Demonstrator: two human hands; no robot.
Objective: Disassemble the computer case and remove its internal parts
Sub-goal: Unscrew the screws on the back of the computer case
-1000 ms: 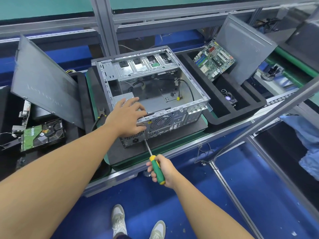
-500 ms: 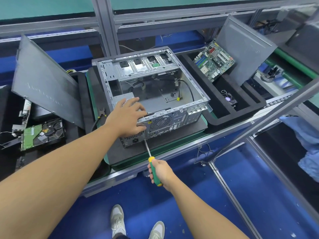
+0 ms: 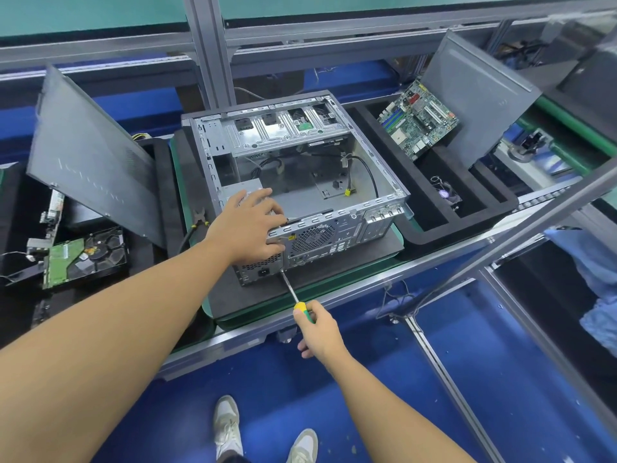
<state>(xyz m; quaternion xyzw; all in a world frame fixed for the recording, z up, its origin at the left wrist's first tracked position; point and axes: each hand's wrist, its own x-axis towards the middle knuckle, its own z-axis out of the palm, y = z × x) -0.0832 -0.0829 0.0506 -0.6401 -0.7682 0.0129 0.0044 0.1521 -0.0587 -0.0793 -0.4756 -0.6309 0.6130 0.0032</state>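
Right hand (image 3: 320, 332): fingers (image 3: 309, 345) curled tight round the green-and-yellow plastic handle of a screwdriver (image 3: 303, 310). Its bare steel shaft runs up to the rear panel. The tip sits beside the power supply; actual screw contact is too small to confirm.

Left hand (image 3: 247, 228): fingers (image 3: 260, 195) spread flat, palm down on the near-left top edge of the open grey sheet-steel computer case (image 3: 300, 188). It covers the boxy grey power supply (image 3: 257, 267), which has a perforated back and a black mains socket. Reads as bracing the case while the power supply screws come out.

The case lies on its side mid-tabletop (image 3: 367, 282), open face up, on a dark pad over a green mat (image 3: 300, 297).

Done, judging by layout:
- flat dark-grey left side panel (image 3: 90, 155) is off and leaning; right side panel (image 3: 477, 95) is propped far right
- green motherboard (image 3: 417, 118) is parked in the black foam tray (image 3: 467, 228) on the right, with a small fan (image 3: 447, 195) in a nearer slot
- hard drive with green circuit board (image 3: 83, 259) is out on the left

Left to do: power supply, loose black cable with yellow connector (image 3: 349, 192) on the case floor, stamped shiny drive cage (image 3: 283, 128) at the far side. I'd call it well past halfway.
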